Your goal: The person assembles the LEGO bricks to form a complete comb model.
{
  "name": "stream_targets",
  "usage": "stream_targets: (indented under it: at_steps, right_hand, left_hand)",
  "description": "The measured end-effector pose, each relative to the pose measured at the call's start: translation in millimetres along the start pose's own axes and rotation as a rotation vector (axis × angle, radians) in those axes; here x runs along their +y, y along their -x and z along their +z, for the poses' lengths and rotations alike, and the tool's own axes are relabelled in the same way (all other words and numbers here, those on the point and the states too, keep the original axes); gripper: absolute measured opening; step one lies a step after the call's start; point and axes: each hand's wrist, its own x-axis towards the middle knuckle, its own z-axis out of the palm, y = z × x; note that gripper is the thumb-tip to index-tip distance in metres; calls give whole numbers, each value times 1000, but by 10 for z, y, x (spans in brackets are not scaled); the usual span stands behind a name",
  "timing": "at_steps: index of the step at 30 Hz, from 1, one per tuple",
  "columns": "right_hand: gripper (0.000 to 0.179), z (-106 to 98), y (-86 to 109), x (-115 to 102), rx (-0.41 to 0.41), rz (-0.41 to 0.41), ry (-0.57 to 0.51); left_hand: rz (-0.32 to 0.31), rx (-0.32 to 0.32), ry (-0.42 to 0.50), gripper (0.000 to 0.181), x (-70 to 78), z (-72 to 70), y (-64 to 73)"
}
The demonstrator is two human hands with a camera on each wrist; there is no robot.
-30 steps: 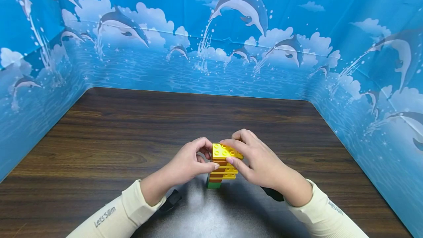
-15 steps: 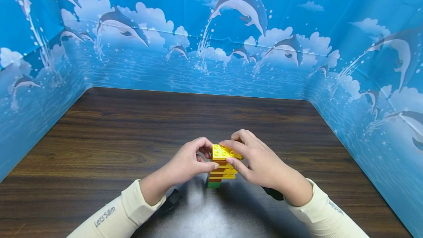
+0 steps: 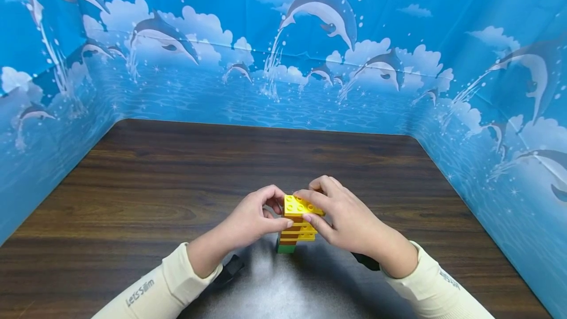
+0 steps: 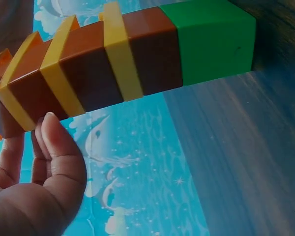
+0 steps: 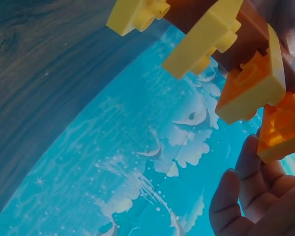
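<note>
A tower of toy building bricks stands upright on the table, with a green block (image 3: 286, 248) at its foot. Above that, brown bricks (image 4: 88, 66) alternate with thin yellow plates (image 5: 201, 46) that jut out to the right. A studded yellow plate (image 3: 293, 206) lies across the top. My left hand (image 3: 252, 215) holds the tower's upper part from the left, thumb in front and fingers behind. From the right, my right hand (image 3: 350, 218) pinches the overhanging end of the top plate between thumb and index finger. Its fingers cover part of the studs.
The dark wood-grain table (image 3: 212, 161) is enclosed by a blue dolphin-print curtain (image 3: 177, 87) at the back and sides. Black straps (image 3: 231, 266) show beneath the wrists. The cream sleeves (image 3: 166, 279) lie low in front.
The top yellow plate sits very slightly lower in the head view. Both hands keep the same hold and have hardly moved.
</note>
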Motion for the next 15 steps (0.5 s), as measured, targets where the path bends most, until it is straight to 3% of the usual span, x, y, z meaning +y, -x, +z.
stream_targets:
  at_steps: [10, 15]
  right_hand:
    - [41, 12, 16, 29, 13, 21, -95]
    - [43, 29, 48, 64, 19, 68, -256]
  left_hand:
    - [38, 43, 35, 40, 79, -20, 49]
    - [40, 61, 52, 34, 82, -17, 47]
